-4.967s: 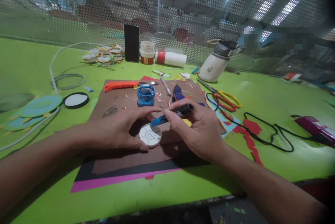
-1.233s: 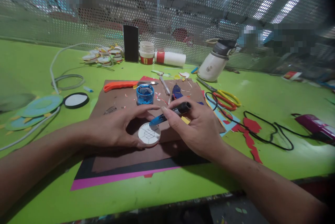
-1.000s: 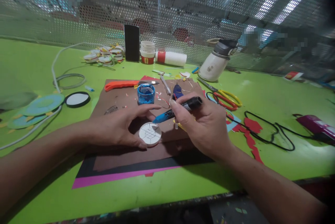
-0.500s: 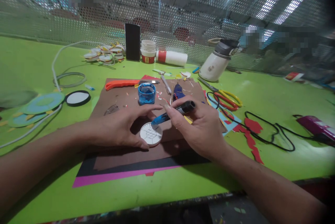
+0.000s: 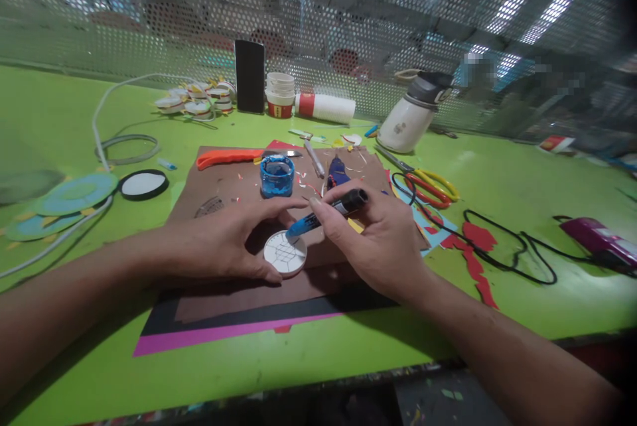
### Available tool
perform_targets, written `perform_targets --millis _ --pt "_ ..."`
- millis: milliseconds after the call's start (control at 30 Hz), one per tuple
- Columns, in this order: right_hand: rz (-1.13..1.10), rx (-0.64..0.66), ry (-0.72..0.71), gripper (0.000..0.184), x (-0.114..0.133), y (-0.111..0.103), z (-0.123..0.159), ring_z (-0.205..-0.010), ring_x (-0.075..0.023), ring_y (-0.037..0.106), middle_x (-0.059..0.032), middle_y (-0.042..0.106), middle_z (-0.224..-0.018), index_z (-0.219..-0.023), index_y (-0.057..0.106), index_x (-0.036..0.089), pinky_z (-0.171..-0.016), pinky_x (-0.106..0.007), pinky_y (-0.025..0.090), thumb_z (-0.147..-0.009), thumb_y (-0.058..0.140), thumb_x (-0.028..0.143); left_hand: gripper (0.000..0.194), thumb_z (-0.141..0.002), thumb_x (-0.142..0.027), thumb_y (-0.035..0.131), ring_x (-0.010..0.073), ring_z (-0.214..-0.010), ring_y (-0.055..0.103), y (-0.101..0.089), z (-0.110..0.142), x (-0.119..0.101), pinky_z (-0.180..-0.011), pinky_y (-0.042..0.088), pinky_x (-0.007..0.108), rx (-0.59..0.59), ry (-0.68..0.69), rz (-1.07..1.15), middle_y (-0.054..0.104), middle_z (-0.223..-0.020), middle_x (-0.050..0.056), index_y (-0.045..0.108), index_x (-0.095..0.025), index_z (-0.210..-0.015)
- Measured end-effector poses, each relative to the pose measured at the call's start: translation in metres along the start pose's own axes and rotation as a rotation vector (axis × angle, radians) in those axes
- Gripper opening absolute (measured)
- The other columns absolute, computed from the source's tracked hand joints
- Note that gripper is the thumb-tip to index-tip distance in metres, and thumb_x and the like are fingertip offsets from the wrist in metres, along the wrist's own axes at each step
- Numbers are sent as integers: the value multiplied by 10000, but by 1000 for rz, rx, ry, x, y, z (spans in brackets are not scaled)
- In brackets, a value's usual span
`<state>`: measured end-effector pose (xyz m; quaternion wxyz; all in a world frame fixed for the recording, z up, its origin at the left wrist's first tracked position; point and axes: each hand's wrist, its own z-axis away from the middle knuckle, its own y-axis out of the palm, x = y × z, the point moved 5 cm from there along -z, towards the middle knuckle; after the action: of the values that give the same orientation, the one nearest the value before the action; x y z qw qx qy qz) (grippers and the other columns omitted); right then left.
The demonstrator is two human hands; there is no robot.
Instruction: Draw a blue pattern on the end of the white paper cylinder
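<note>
A small white disc (image 5: 285,255) with dark lines drawn on its top lies over the brown sheet. My left hand (image 5: 223,238) holds it at the edge between thumb and fingers. In my right hand (image 5: 381,240) is a marker (image 5: 328,211) with a blue front part and a black rear end. Its tip meets the disc's upper edge. Just behind the disc stands a jar (image 5: 277,177) smeared with blue. Part of a dark blue tool (image 5: 338,172) shows behind my right hand; its kind is unclear.
Brown paper (image 5: 223,300) lies over black and pink sheets on the green table (image 5: 323,359). An orange-handled knife (image 5: 231,158), scissors (image 5: 428,187) and a black cord (image 5: 507,260) surround it. A bottle (image 5: 408,114), phone (image 5: 249,76) and paper cups (image 5: 280,94) stand farther back.
The whole view has shifted slightly. My hands keep the same hold on disc and marker, and the marker's tip stays at the disc's upper edge.
</note>
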<state>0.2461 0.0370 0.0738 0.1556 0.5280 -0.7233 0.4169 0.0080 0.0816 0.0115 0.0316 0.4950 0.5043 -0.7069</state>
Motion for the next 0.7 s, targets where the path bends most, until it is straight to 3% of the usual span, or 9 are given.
perform_targets --millis 200,367,500,700 --pt "-50 2 -21 272 2 -1 -2 -686 -186 801 7 863 -805 -902 768 262 -695 -289 634 -1127 915 305 1216 -876 -706 1124 489 -1435 847 1 -1 -3 -1315 697 620 6 22 12 896 -1604 107 625 -447 -1955" --pt "-35 3 44 518 -2 -2 -3 -648 -195 740 -2 810 -740 -828 726 267 -656 -315 587 -1148 978 587 1256 -838 -736 1123 541 -1503 819 1 -2 -7 -1340 678 669 5 -14 13 878 -1648 121 630 -433 -1952" --pt "-14 21 67 587 -4 -2 -3 -659 -197 744 -7 814 -744 -834 727 270 -662 -323 601 -1168 927 709 1240 -854 -697 1126 527 -1522 815 1 -1 -6 -1367 662 662 -1 1 5 870 -1683 121 620 -436 -1956" --pt "15 -19 29 522 -4 -1 -2 -652 -181 724 11 797 -731 -825 702 278 -661 -307 591 -1166 939 594 1220 -862 -710 1120 520 -1515 818 1 -1 -4 -1363 664 663 -1 5 4 864 -1697 126 631 -422 -1942"
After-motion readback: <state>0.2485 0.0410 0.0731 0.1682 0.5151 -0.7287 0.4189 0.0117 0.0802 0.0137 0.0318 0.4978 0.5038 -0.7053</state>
